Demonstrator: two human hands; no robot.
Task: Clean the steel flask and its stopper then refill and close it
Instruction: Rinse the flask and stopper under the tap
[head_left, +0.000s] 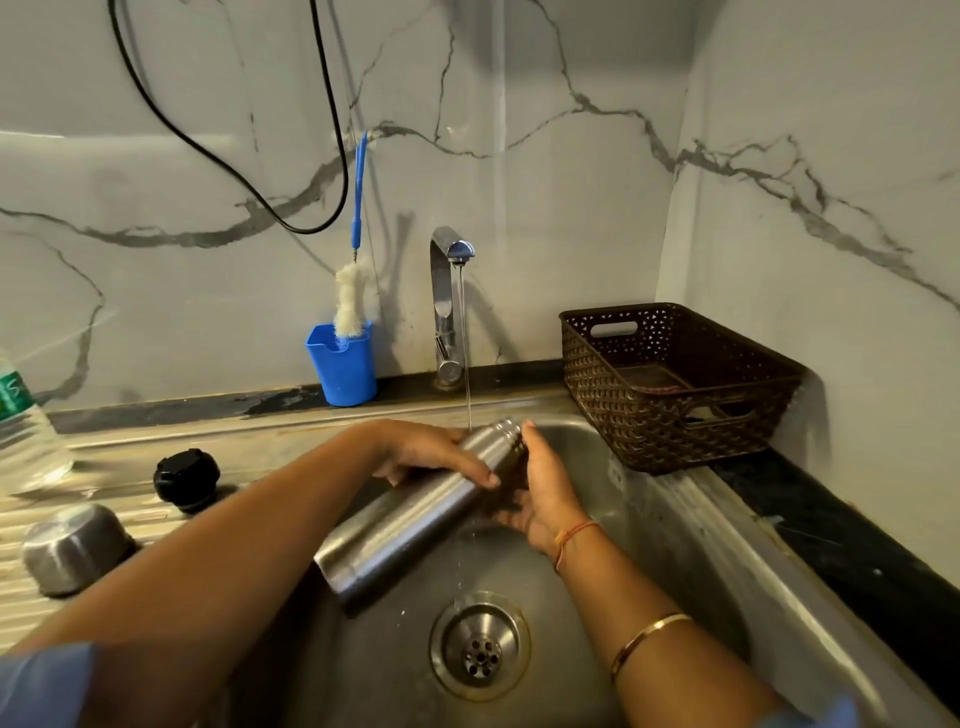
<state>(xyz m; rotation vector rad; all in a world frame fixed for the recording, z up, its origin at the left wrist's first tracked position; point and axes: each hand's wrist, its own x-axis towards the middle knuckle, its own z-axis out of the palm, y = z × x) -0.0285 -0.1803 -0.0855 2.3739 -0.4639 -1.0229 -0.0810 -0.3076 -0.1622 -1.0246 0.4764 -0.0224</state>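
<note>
Steel flask (410, 525) aslant in both grips: left hand (431, 457) mid-body, right hand (543, 493) at the neck.

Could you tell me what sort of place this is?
Probably a home kitchen sink corner: a steel sink with a running tap, and a bottle brush standing in a blue cup.

Left hand (431, 454) gripping flask (405, 519), right hand (540, 493) cupping its neck

Uncapped, the steel flask (405, 519) tilts mouth-up (black stopper (186, 480) sits well apart).
</note>
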